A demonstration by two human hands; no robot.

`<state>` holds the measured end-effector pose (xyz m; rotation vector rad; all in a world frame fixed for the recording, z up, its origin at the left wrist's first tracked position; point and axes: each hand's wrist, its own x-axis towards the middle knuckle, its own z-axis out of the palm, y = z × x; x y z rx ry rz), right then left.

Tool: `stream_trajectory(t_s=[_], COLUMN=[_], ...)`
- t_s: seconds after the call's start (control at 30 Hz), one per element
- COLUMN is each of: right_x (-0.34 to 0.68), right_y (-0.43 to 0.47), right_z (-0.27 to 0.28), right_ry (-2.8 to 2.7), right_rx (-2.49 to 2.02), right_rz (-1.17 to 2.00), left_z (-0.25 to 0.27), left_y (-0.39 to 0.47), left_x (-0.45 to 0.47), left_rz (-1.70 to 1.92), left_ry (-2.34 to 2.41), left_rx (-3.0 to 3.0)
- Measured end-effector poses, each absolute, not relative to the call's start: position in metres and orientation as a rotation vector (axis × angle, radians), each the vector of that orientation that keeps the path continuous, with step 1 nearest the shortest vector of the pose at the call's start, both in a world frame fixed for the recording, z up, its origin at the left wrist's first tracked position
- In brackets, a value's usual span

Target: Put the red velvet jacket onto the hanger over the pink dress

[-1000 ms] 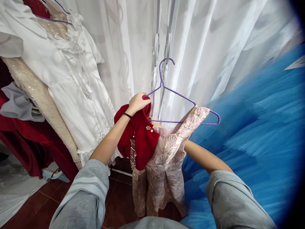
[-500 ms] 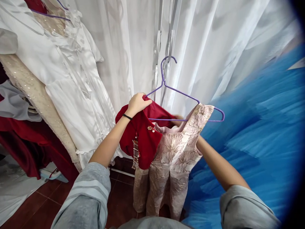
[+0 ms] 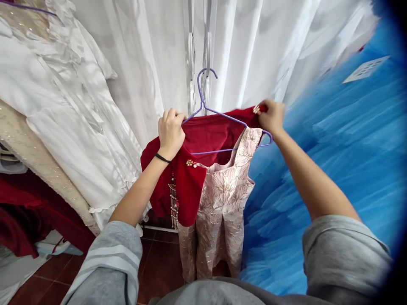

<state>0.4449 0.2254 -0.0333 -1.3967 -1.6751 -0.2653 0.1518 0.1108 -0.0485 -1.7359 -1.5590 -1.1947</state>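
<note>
White curtains point(image 3: 244, 63) hang in folds above brownish-red floor tiles point(image 3: 160, 264).

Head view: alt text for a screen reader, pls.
A person's left hand and right hand hold a red garment partly draped over a pale pink dress on a purple hanger. A white dress is at left, blue ruffled fabric at right.

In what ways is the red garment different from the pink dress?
The red garment is plain deep red with beaded ornaments; the pink dress is pale and patterned. The red garment is spread between the left hand and right hand, while the pink dress hangs by its visible strap. Both are on the purple hanger.
</note>
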Motion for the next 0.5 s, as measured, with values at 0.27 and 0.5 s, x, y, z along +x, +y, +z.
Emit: stream_trajectory(t_s=[0.27,0.5], right_x=[0.465,0.481], right_y=[0.243,0.175], right_z=[-0.045,0.030], right_ry=[-1.973,-1.669], right_rx=[-1.530,-1.567], right_rz=[0.140,-0.664], left_z=[-0.072,-0.091], left_y=[0.117,0.184], left_x=[0.252,0.285], left_rz=[-0.993,-1.149], left_ry=[-1.444,-1.705], left_rx=[-2.313,-2.510])
